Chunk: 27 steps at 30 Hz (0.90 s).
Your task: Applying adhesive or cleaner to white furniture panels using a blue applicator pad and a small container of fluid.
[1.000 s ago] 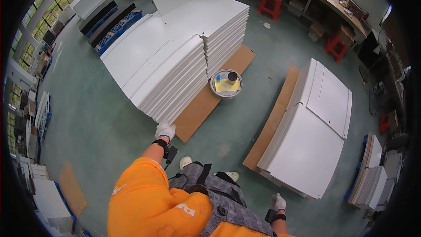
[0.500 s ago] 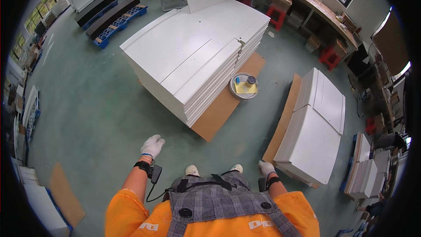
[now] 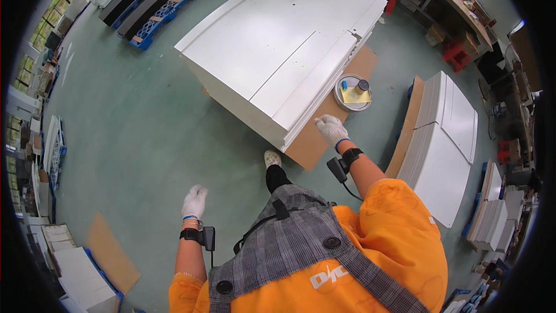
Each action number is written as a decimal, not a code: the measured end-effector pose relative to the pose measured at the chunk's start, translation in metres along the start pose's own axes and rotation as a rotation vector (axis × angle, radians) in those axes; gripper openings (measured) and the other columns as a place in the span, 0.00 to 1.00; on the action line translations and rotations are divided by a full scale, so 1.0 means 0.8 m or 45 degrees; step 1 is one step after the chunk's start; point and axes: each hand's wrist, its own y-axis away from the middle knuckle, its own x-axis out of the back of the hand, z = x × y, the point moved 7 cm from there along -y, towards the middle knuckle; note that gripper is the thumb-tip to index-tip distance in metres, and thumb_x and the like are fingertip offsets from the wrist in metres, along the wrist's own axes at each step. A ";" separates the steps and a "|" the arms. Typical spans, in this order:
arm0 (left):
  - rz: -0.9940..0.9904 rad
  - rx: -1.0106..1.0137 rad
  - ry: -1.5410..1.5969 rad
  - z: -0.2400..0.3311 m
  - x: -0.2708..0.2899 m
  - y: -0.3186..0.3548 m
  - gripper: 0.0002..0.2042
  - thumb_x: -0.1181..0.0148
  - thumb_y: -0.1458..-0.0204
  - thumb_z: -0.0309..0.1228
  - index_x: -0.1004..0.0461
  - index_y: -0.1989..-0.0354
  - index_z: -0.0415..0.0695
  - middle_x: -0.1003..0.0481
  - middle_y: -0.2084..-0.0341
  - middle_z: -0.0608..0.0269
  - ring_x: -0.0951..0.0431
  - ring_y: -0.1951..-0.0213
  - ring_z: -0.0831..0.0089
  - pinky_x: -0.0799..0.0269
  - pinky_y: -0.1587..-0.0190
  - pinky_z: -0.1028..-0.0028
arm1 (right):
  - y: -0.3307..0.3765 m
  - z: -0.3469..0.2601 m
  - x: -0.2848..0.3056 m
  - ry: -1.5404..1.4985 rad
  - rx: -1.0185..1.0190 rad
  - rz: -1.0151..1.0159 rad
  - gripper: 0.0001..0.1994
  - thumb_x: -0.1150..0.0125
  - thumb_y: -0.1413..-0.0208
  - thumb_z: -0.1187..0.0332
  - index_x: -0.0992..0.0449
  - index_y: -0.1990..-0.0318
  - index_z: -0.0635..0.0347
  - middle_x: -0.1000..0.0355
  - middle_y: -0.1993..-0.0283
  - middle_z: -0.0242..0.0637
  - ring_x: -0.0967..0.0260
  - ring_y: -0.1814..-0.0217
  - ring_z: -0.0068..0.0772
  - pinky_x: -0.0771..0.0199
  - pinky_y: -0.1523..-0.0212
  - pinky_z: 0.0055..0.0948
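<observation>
Both my hands wear white knitted gloves. My left hand (image 3: 194,202) hangs over the green floor, its fingers loosely spread and nothing in it. Farther forward, my right hand (image 3: 332,130) has its fingers curled in, with nothing seen in them. It is nearest to the front right corner of a tall stack of large white panels (image 3: 278,40); I see no contact. Beside that stack, a round grey lid (image 3: 346,105) carries a yellow pad (image 3: 354,96), a small dark-topped jar (image 3: 362,86) and a small blue piece (image 3: 344,84).
Brown cardboard (image 3: 310,149) sticks out under the big stack. To the right stands a lower stack of white panels (image 3: 443,156). Dark boards on blue pallets (image 3: 153,29) lie at the far left. A red stool (image 3: 456,55) stands by the workbench (image 3: 449,0).
My body has turned and stepped toward the big stack. My right hand has swung forward from beside the lower stack. My left hand is lower in the picture. The other person is mostly out of view.
</observation>
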 end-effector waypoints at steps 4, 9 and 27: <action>0.049 -0.010 -0.030 0.033 0.035 -0.062 0.24 0.50 0.46 0.46 0.30 0.47 0.42 0.29 0.49 0.50 0.31 0.45 0.54 0.36 0.43 0.65 | -0.080 -0.087 0.016 0.162 0.060 0.105 0.23 0.51 0.44 0.49 0.28 0.47 0.53 0.35 0.41 0.41 0.40 0.38 0.41 0.40 0.39 0.35; -0.018 -0.109 -0.095 0.114 0.063 -0.143 0.24 0.48 0.46 0.43 0.31 0.45 0.41 0.31 0.46 0.49 0.32 0.44 0.56 0.38 0.42 0.66 | -0.175 -0.167 -0.021 0.681 0.402 0.359 0.31 0.50 0.46 0.49 0.39 0.40 0.60 0.46 0.34 0.47 0.55 0.30 0.47 0.60 0.30 0.37; 0.090 -0.439 -0.330 0.348 0.166 -0.443 0.28 0.46 0.46 0.41 0.38 0.40 0.40 0.37 0.40 0.51 0.36 0.40 0.55 0.41 0.40 0.65 | -0.186 -0.183 -0.023 0.427 0.486 0.377 0.31 0.57 0.42 0.51 0.45 0.35 0.58 0.52 0.31 0.49 0.62 0.26 0.49 0.72 0.27 0.45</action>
